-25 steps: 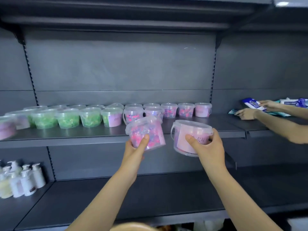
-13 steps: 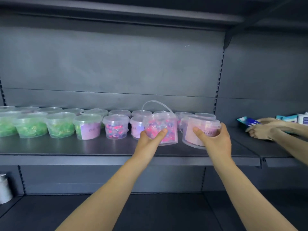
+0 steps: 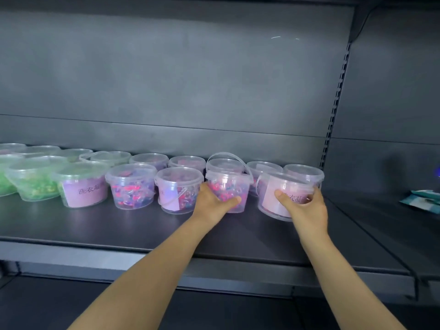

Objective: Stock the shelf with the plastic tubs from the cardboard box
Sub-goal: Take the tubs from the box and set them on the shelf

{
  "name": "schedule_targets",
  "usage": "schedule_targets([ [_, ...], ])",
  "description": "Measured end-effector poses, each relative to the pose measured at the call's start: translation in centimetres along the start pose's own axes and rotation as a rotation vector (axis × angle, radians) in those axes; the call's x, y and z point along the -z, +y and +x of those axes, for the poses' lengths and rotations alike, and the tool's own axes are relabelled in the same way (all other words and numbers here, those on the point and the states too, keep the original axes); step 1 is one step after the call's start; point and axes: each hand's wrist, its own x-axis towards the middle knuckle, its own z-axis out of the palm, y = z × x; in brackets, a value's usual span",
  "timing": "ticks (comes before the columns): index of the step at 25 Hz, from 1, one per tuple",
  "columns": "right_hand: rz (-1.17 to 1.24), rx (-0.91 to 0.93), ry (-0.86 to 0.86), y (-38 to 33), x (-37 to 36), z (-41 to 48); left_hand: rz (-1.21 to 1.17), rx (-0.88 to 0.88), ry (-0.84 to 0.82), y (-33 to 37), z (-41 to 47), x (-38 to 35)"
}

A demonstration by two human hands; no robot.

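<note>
Left hand (image 3: 212, 202) and right hand (image 3: 308, 208) each hold a tub at the shelf (image 3: 119, 226).

The left hand curls round a tub of pink and blue bits (image 3: 228, 184), which stands at the end of the front row. The right hand grips a pink-label tub (image 3: 270, 186), tipped a little, just beside it. Bare shelf runs to the front edge, and right towards blue packs (image 3: 423, 201).

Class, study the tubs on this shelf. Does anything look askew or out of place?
Two things. The pink-labelled tub in the right hand tilts toward the camera instead of standing square on the shelf. The pink-and-blue tub in the left hand has its handle upright, while most other handles lie folded down.
</note>
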Motion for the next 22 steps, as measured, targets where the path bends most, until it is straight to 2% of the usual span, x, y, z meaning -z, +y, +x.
schedule_targets([
  [7, -0.104, 0.043, -0.084, 0.1, 0.5, 1.5, 0.283, 0.011, 0.007, -1.3, 0.6, -0.3],
  [15, -0.224, -0.005, -0.237, 0.9, -1.4, 2.7, 0.368, 0.018, 0.005, -2.0, 0.9, 0.4],
  [22, -0.311, 0.022, -0.173, 0.8, -1.3, 2.2, 0.403, -0.002, -0.009, -1.9, 0.8, 0.5],
])
